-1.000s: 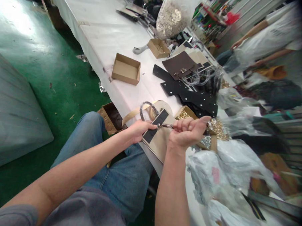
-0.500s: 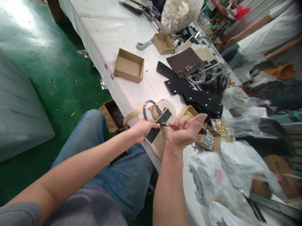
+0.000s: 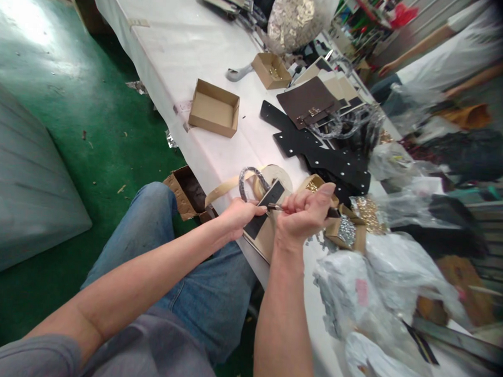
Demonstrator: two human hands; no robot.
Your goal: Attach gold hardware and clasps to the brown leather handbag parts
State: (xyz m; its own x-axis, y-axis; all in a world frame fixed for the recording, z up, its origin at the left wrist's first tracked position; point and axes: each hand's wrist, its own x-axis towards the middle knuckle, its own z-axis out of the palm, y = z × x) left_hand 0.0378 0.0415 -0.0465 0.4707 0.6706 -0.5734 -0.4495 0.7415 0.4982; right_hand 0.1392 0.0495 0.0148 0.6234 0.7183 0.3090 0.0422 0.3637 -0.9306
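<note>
My right hand [image 3: 303,210] is closed in a fist around a screwdriver [image 3: 277,207], its metal shaft pointing left and the dark handle end sticking out on the other side. The tip meets a dark panel with a light edge [image 3: 255,227] at the table's front edge. My left hand [image 3: 240,214] pinches that panel, thumb and fingertips beside the screwdriver tip. Small parts at the tip are hidden by my fingers. A plastic-wrapped loop handle [image 3: 242,182] rises next to the panel, and a roll of cream tape [image 3: 282,176] lies behind it.
Boxes of gold [image 3: 313,185] and silver small parts [image 3: 347,230] stand right of my fist. Black punched pieces [image 3: 301,143], a brown flap [image 3: 308,102] and an open cardboard box [image 3: 215,110] lie farther back. Plastic bags [image 3: 349,287] cover the right. Another person [image 3: 457,47] stands across the table.
My right fist has turned a little and shifted slightly left, so the screwdriver's dark handle end shows more. My left hand keeps its grip on the panel.
</note>
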